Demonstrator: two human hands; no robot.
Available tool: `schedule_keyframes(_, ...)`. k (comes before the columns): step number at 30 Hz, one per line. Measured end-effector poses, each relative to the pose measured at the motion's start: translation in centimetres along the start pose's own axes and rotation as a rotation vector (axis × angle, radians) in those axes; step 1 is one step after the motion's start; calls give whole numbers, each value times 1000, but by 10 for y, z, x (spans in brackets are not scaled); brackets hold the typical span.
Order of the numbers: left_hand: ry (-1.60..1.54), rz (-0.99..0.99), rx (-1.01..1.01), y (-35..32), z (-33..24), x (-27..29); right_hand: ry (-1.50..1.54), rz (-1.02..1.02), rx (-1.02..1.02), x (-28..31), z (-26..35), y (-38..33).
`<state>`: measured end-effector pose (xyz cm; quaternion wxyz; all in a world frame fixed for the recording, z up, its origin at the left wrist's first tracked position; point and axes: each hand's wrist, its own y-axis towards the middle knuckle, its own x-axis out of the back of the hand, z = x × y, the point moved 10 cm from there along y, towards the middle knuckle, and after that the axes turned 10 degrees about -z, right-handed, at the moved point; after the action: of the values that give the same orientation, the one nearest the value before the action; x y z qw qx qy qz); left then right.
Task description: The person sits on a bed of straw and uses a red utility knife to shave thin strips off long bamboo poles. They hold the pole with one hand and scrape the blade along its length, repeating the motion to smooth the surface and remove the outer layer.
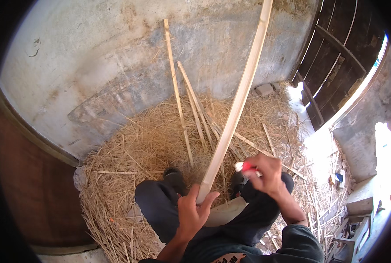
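Observation:
A long, pale split bamboo strip (235, 114) slants up and away from my lap, past the upper edge of the picture. My left hand (192, 215) is closed around its lower end, thumb on the right side. Just right of the strip, my right hand (268, 174) is closed on a small red and white object (247, 167). Motion smears that object, so its kind and any blade cannot be made out. A gap shows between it and the strip. Both hands are over my bent legs, in dark trousers (159, 204).
Several bamboo strips (178, 94) lean on the stained wall (112, 52) ahead. Shavings (129, 153) cover the floor around my feet. A dark plank door (331, 57) stands at the far right, a brown panel (33, 184) at the left. A wooden frame (358, 236) is at the lower right.

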<state>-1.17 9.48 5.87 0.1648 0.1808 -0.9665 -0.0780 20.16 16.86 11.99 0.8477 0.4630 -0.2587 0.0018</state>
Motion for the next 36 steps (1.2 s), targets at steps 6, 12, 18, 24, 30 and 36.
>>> schedule_keyframes(6,-34,-37,-66,6,-21,1,-63,92,139,-25,40,2)
schedule_keyframes(12,-10,-39,-102,5,-31,1,-84,102,192,-26,53,9)
schedule_keyframes(18,9,-19,-104,6,-24,0,-132,127,211,-26,57,9)
schedule_keyframes(24,35,11,-80,6,-20,-4,-185,75,186,-22,51,10)
schedule_keyframes(30,18,28,-37,5,-19,-6,-225,78,196,-22,49,10)
schedule_keyframes(36,84,100,64,-25,11,-9,-237,-336,-163,35,-37,36)
